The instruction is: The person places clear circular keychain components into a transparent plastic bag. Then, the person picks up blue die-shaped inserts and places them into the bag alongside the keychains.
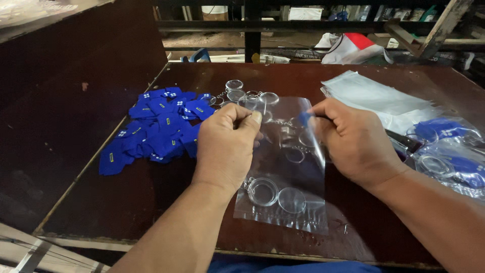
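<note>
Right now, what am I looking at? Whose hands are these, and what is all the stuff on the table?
This is one picture from a camera worn on a person's head, looking down, so you see that person's own two arms. There is no machine here. The left hand and the right hand pinch the top of a clear bag and hold it up. Inside the bag, near the bottom, lie clear round keyrings. All this is over a dark brown table. On the left lies a heap of blue pieces, with more loose keyrings behind the hands. On the right is a stack of empty bags and some filled bags.
</note>
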